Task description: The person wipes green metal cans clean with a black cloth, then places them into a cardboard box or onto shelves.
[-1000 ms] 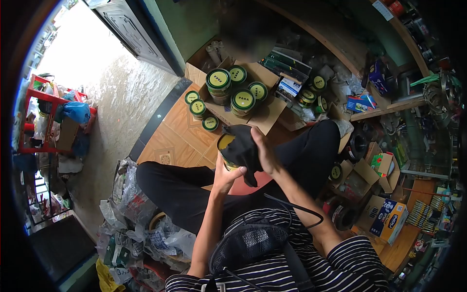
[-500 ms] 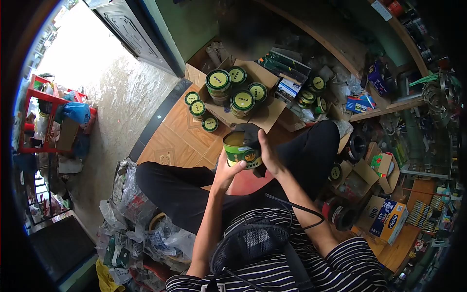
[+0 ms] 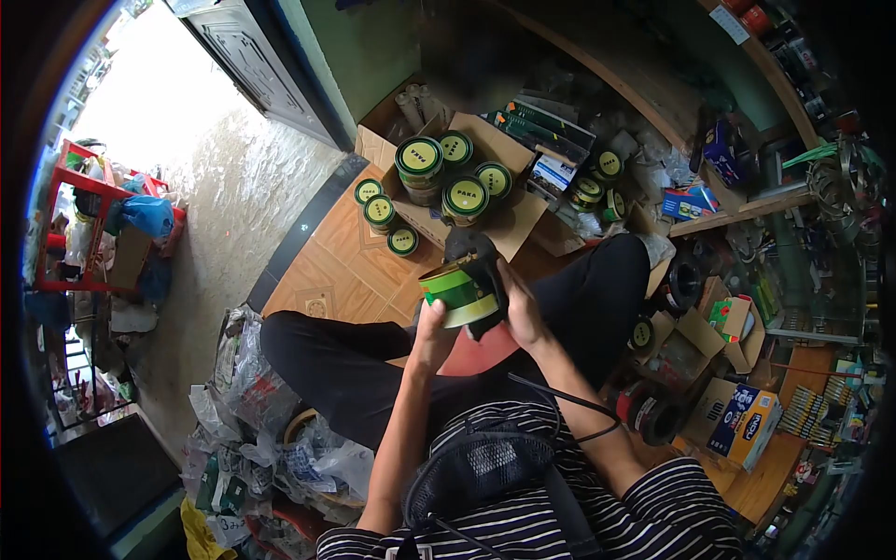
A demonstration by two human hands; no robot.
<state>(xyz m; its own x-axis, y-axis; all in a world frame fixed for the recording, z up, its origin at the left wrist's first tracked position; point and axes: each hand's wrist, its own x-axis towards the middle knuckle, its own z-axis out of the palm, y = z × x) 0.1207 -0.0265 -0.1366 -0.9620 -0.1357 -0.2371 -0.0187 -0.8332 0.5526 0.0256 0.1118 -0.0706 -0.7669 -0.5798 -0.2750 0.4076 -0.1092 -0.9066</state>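
Observation:
In front of my crossed legs, a green-and-yellow can (image 3: 455,301) is tilted in my hands. My left hand (image 3: 431,338) grips its lower left side, thumb along the wall. A dark cloth (image 3: 484,268) is bunched in my right hand (image 3: 525,315), pressed against the can's right side and rim. Most of my right fingers are hidden behind the cloth. Just beyond, an open carton (image 3: 519,222) holds several lidded cans, including one marked PAKA (image 3: 466,198). Smaller lidded cans (image 3: 379,211) stand on the tiles left of the carton.
Plastic bags (image 3: 322,457) are heaped left of my legs. Loose cans (image 3: 587,192) and clutter lie right of the carton. A blue-and-white box (image 3: 745,422) stands at right on a wooden board. A red rack (image 3: 70,219) stands beyond the floor at far left, near an open door (image 3: 247,65).
The can has turned in my hands, so its printed logo no longer faces me and a striped side shows. The cloth has shifted along the rim with my right hand.

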